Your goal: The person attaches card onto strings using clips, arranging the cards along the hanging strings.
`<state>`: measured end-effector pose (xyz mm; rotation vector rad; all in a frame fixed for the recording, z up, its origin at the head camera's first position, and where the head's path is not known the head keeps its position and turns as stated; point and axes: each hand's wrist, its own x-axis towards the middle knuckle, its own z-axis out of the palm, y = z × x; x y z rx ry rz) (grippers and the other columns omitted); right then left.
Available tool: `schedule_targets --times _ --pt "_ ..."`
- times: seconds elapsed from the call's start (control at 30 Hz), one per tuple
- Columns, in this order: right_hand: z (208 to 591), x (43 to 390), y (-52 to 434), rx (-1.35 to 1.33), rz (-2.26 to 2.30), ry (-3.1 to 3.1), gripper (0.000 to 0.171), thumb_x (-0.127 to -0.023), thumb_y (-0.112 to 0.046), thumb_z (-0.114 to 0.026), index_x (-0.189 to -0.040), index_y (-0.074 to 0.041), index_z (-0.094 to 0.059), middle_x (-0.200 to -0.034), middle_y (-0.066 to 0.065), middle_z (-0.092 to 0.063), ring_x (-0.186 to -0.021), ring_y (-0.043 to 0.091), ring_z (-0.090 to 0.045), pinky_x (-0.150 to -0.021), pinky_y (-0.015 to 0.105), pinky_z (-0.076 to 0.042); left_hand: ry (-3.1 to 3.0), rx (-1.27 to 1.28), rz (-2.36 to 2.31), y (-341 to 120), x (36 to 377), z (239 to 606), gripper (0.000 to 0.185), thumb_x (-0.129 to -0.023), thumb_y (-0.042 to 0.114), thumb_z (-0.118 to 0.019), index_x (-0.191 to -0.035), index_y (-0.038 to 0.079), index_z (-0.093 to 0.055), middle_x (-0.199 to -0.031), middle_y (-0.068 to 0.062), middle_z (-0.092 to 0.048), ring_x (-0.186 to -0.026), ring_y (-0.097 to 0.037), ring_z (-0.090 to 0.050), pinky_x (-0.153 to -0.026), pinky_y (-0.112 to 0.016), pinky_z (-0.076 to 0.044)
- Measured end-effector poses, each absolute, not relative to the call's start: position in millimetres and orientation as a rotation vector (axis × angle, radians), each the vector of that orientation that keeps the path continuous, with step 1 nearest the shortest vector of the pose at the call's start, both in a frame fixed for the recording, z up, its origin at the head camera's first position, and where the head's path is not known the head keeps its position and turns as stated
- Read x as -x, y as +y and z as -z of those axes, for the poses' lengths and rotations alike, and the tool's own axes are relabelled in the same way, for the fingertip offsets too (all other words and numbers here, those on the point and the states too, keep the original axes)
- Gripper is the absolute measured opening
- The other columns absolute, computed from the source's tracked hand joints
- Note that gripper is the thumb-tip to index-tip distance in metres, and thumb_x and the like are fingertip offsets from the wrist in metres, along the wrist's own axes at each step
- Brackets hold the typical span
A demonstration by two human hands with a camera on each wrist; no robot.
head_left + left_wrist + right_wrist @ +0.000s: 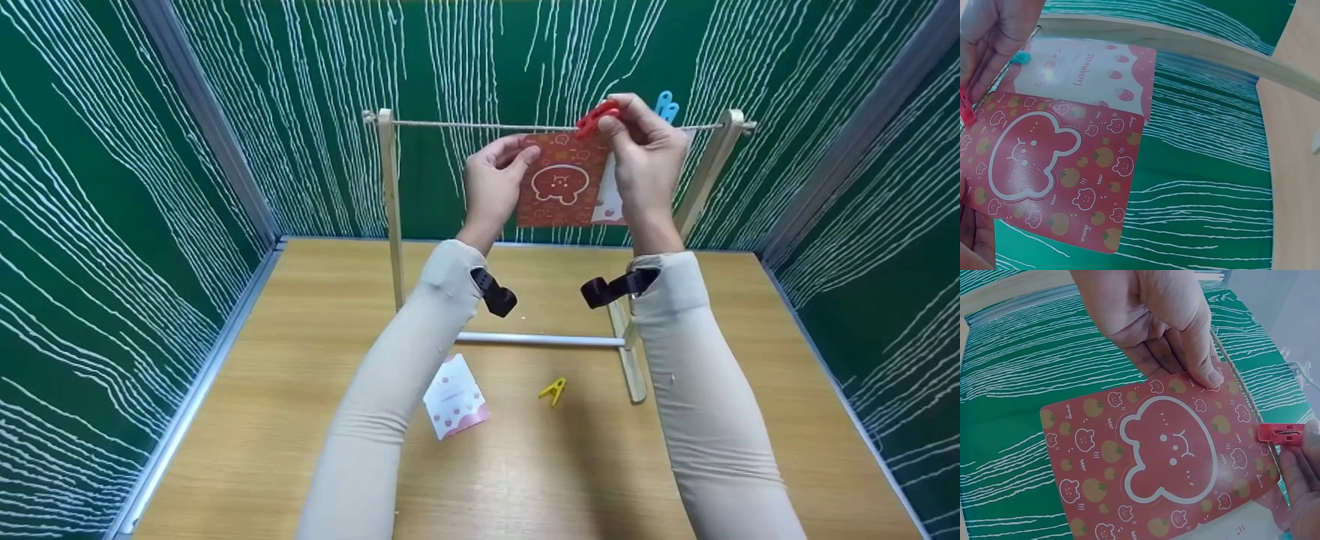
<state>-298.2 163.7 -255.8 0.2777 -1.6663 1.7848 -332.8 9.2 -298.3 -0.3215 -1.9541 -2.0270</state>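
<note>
A red card (561,184) with a white-outlined bear and small oranges hangs against the rope (480,125). My left hand (495,176) pinches its upper left corner between thumb and fingers. At the card's top right, my right hand (646,154) grips a red clothespin (598,118); in the right wrist view the clothespin (1282,433) sits across the rope and the card's edge. Partly hidden behind the right hand, a white strawberry card (1081,70) hangs beside the red one. A blue clothespin (666,107) is on the rope above that card.
Wooden posts (391,210) carry the rope, joined low down by a pale crossbar (540,340). On the table (315,360) lie a yellow clothespin (553,391) and another white strawberry card (456,397), partly covered by the left sleeve. Green panels with white lines surround the table.
</note>
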Motion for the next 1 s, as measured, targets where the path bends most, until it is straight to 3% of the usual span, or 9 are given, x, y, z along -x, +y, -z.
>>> schedule_targets --times 0.33,1.0 --pt "258.6 299.5 160.8 -0.245 -1.723 -1.782 0.018 -0.088 -0.014 -0.067 -0.105 -0.010 -0.073 -0.101 0.006 -0.070 -0.089 0.015 -0.060 -0.082 0.024 -0.048 -1.956 0.308 2.027 9.0 331.8 300.9 0.031 -0.088 0.026 -0.065 -0.115 0.011 -0.068 -0.108 -0.001 -0.072 -0.092 -0.008 -0.067 -0.081 -0.017 -0.053" --pt "271.4 304.9 161.2 -0.287 -1.476 -1.966 0.035 -0.088 -0.024 -0.065 -0.122 -0.015 -0.066 -0.113 0.009 -0.070 -0.090 0.006 -0.059 -0.083 0.020 -0.051 -2.039 0.309 1.994 7.9 333.1 303.7 0.028 -0.089 0.022 -0.065 -0.114 0.009 -0.069 -0.108 -0.005 -0.072 -0.094 -0.010 -0.068 -0.082 -0.017 -0.053"
